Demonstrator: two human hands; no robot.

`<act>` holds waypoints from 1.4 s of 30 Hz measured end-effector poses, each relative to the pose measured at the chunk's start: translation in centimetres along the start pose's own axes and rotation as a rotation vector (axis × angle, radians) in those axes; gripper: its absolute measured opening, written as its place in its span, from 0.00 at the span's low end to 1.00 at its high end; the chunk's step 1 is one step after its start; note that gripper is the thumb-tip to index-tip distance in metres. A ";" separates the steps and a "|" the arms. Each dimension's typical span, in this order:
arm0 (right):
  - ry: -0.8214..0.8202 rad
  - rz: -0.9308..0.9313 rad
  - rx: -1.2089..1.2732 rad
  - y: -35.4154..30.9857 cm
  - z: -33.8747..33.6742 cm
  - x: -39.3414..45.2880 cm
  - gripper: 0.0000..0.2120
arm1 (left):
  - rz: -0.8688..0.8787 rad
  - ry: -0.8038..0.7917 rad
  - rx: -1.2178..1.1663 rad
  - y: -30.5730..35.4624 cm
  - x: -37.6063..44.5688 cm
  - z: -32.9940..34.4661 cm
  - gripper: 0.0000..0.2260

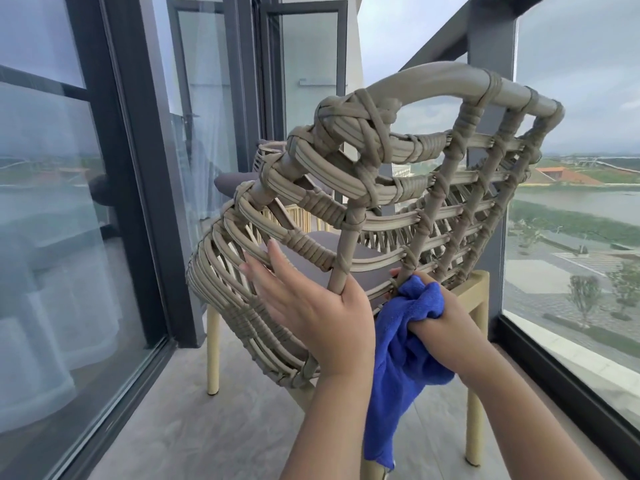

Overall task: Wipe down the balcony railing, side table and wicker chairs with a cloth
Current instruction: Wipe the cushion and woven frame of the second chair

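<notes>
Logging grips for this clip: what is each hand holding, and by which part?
Right hand grips the bunched top of the blue microfibre cloth. Left hand lies open on the beige wicker chair's woven back, holding nothing.

Two wicker chairs are in view: the near wicker chair (408, 209) fills the middle of the frame, and a far wicker chair (268, 157) shows only in part behind it, just left of centre. The near one shows three pale legs (213, 351), at lower left, at lower centre and at lower right. One grey seat cushion (367, 261) lies in the near chair, and one more grey cushion (230, 183) on the far one. There is one blue cloth (398, 358), low and right of centre. Two hands appear: the left hand (311, 306) and the right hand (440, 317). One glass railing (491, 43) runs along the right side.
</notes>
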State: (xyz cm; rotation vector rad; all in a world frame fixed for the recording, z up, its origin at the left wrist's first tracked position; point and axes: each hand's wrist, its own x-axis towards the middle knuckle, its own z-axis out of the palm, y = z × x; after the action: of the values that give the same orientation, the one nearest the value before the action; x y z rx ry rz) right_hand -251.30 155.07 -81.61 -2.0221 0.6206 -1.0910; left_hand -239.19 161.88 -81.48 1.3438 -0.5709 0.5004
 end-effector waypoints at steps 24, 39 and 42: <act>-0.158 -0.100 -0.050 -2.9 6.0 0.0 0.10 | -0.139 -0.072 -0.107 -5.1 7.6 -5.7 0.39; -0.002 0.046 -0.075 -1.5 4.2 0.6 0.16 | -0.171 0.118 0.029 -2.9 5.9 -5.2 0.30; 0.108 0.123 -0.107 -0.5 2.4 1.0 0.09 | -0.153 0.066 0.074 -2.8 4.2 -4.5 0.34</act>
State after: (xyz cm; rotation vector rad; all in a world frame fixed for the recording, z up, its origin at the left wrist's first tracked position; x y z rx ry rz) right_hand -248.72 155.60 -81.59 -1.9955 0.8636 -1.1198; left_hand -233.79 165.88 -81.45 1.4236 -0.3956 0.4424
